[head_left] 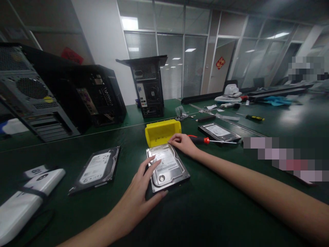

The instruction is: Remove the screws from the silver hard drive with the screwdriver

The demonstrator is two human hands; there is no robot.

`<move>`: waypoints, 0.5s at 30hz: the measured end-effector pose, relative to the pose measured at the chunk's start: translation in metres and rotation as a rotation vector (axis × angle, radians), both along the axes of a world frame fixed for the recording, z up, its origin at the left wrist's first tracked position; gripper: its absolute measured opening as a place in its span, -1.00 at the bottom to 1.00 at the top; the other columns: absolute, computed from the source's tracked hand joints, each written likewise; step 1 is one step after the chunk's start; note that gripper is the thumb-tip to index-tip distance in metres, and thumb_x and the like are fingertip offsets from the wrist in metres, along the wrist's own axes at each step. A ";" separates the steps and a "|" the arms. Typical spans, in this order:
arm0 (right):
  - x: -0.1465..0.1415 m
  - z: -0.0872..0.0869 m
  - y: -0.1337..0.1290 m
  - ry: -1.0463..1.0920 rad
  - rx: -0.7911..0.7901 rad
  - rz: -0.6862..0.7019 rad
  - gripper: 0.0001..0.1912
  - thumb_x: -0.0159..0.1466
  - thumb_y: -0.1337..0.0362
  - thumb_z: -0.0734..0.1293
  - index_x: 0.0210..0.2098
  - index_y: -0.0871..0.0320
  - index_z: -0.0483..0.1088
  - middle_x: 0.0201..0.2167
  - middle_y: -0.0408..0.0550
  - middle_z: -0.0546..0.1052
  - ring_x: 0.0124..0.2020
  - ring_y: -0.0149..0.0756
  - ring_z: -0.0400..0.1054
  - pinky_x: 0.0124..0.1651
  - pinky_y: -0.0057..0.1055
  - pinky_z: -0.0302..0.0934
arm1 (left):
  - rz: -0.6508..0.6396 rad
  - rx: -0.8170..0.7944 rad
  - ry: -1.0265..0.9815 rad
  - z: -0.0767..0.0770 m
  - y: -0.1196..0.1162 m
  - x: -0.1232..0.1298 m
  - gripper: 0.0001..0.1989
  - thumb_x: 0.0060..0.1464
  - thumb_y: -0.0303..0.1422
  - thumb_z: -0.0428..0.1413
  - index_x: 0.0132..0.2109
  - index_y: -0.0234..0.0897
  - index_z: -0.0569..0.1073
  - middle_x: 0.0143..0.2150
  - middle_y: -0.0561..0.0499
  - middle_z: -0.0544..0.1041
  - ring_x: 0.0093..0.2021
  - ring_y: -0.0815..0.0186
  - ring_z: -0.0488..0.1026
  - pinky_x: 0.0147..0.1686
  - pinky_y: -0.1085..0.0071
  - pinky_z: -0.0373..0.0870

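A silver hard drive (pixel 168 166) with a white label lies flat on the green table in front of me. My left hand (pixel 145 178) grips its left near corner, with fingers on the label and thumb at the near edge. At the drive's far edge, by the front lip of a small yellow bin (pixel 164 130), my right hand (pixel 182 142) is closed in a pinch. Whatever its fingertips hold, if anything, is too small to make out. A red-and-black screwdriver (pixel 206 140) lies just beyond my right wrist, its shaft pointing right.
Two more hard drives lie at left (pixel 96 166) and back right (pixel 218 131). Several black computer cases (pixel 149 89) stand at the back and left. A white strapped device (pixel 33 199) sits front left. Another screwdriver (pixel 254 117) lies farther right.
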State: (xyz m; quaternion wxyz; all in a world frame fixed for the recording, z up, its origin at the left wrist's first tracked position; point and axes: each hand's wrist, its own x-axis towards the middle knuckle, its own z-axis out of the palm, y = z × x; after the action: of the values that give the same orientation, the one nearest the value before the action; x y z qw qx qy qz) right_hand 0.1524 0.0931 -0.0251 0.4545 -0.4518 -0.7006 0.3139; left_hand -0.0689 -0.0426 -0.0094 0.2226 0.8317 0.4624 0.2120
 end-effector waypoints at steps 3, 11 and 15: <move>0.000 0.002 -0.002 0.000 0.004 -0.003 -0.89 0.12 0.32 0.34 -0.42 0.27 0.41 -0.40 0.00 0.53 -0.34 -0.34 0.43 -0.19 -0.40 0.29 | 0.004 -0.003 -0.005 0.000 0.000 0.000 -0.36 0.14 -0.20 0.04 0.30 0.09 -0.05 0.38 0.04 -0.19 0.34 0.02 -0.09 0.25 -0.04 -0.02; 0.000 0.005 -0.006 -0.016 0.008 -0.001 -0.88 0.13 0.31 0.33 -0.42 0.28 0.42 -0.42 0.00 0.53 -0.36 -0.34 0.41 -0.19 -0.39 0.27 | 0.011 -0.018 0.017 0.005 0.000 0.002 -0.34 0.13 -0.21 0.04 0.31 0.03 -0.07 0.38 0.01 -0.17 0.35 0.04 -0.09 0.27 -0.01 -0.05; 0.001 0.004 -0.006 -0.019 -0.007 0.008 -0.83 0.15 0.28 0.31 -0.36 0.29 0.44 -0.39 0.03 0.54 -0.35 -0.33 0.42 -0.21 -0.39 0.27 | 0.007 -0.024 0.027 0.008 -0.001 0.002 -0.32 0.12 -0.21 0.05 0.31 -0.03 -0.06 0.38 -0.02 -0.16 0.34 0.02 -0.08 0.26 -0.02 -0.03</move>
State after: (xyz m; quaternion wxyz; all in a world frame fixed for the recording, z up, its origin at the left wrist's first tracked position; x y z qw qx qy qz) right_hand 0.1532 0.0874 -0.0210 0.4449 -0.4536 -0.7056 0.3137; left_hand -0.0664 -0.0439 -0.0018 0.2257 0.8301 0.4708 0.1961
